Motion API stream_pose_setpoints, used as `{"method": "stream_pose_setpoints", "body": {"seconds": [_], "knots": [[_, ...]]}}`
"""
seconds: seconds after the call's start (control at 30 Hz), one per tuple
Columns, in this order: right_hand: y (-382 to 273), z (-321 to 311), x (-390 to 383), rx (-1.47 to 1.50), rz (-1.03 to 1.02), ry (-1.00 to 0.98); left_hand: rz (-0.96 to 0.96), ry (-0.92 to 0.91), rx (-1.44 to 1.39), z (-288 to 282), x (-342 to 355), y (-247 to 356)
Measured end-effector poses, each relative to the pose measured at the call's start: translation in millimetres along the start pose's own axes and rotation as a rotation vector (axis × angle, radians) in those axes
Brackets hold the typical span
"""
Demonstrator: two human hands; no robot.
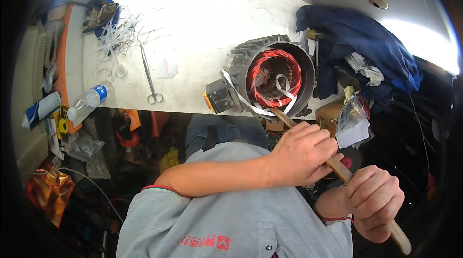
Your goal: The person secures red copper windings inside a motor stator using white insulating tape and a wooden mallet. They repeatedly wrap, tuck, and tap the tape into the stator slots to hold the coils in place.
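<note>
My left hand [305, 154] is wrapped round a long wooden stick [341, 169] about midway along it. Closer to its lower right end, my right hand [375, 202] grips the same stick. The far tip reaches the near rim of a grey motor housing [310, 72], which lies with its round opening toward me. Inside the opening sits a ring of red winding wire [258, 92]. White lacing tape [288, 97] loops across the winding and over the housing's near edge. A dark terminal box [222, 96] sticks out at the housing's left side.
Long scissors [148, 74] lie on the white table [193, 26], left of the housing. Farther left are a plastic bottle [91, 101] and a heap of white strips [117, 31]. A dark blue jacket [347, 31] and a cardboard box [329, 116] stand to the right.
</note>
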State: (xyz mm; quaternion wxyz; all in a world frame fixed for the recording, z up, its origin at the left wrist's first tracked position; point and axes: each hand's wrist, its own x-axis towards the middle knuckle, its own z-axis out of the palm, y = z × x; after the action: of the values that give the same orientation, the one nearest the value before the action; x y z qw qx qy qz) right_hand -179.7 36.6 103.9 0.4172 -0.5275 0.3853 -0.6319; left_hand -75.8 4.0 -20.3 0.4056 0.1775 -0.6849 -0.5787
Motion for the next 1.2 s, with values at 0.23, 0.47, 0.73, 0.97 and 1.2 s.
{"method": "stream_pose_setpoints", "body": {"seconds": [0.23, 0.47, 0.73, 0.97, 1.2], "knots": [[17.1, -11.4, -9.6, 0.021, -0.009, 0.002, -0.065, -0.005, 0.023, 5.2, -4.3, -10.1], [19.1, 34.4, -32.4, -0.231, -0.094, 0.587, -0.049, -0.253, 0.029, -1.9, 9.7, -17.8], [15.7, 23.5, -31.0, -0.107, -0.043, 0.327, 0.017, -0.073, 0.108, -7.7, -1.6, -17.1], [13.7, 29.6, -32.4, -0.175, -0.025, 0.397, -0.022, -0.255, 0.067, -16.6, 5.6, -17.1], [11.1, 7.6, -29.4, -0.134, -0.026, 0.329, 0.028, -0.011, 0.058, 13.7, 5.3, -19.9]]}}
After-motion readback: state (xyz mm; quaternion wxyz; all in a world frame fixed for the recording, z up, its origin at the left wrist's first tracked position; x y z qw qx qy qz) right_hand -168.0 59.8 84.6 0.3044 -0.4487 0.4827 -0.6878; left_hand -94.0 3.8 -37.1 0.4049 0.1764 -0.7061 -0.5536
